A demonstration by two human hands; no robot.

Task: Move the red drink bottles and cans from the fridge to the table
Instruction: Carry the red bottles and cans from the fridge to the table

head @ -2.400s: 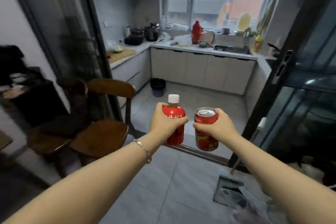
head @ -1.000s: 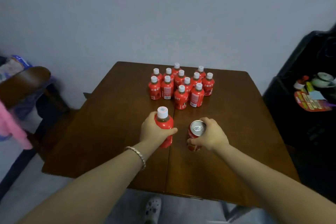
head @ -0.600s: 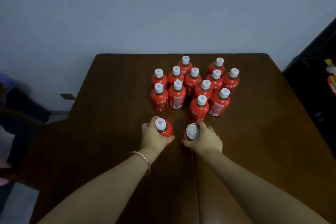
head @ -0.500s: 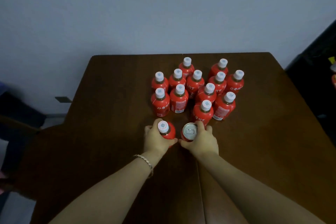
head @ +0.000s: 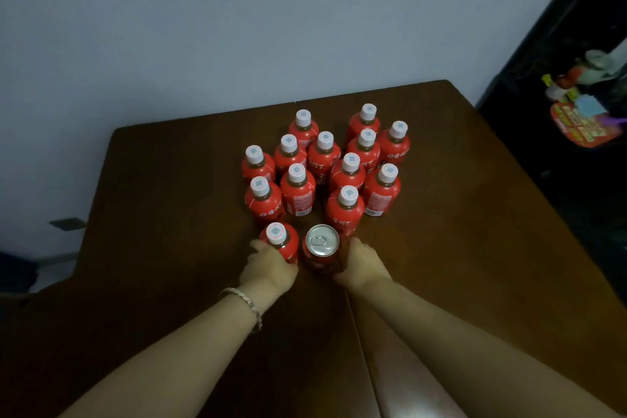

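Right now a red bottle (head: 281,243) with a white cap stands on the table (head: 475,231) at the near edge of the group, and a red can (head: 322,249) stands just beside it on its right, silver top up. The left hand (head: 269,270) is wrapped around the bottle's near side, fingers (head: 257,244) curled against its body. The right hand (head: 361,265) cups the can's right and near side, fingers pressed to its wall. Both containers look to be resting on the wood, though their bases are hidden by the hands, so I cannot tell for certain whether the weight is fully down.

Behind them stands a tight cluster of red bottles (head: 325,166), twelve as far as I can count, all upright with white caps, several touching their neighbours. The nearest of these sit just behind the held pair.

Judged from this, a good part of the job is done: many bottles are already on the table, and this pair is at the point of being let go. The can is the only one in sight. The fridge is not in view, so how many drinks remain there cannot be told. What remains here is for both hands to open and draw back without nudging the packed rows.

A dark cabinet (head: 559,146) with small clutter stands to the right, well apart from the drinks.
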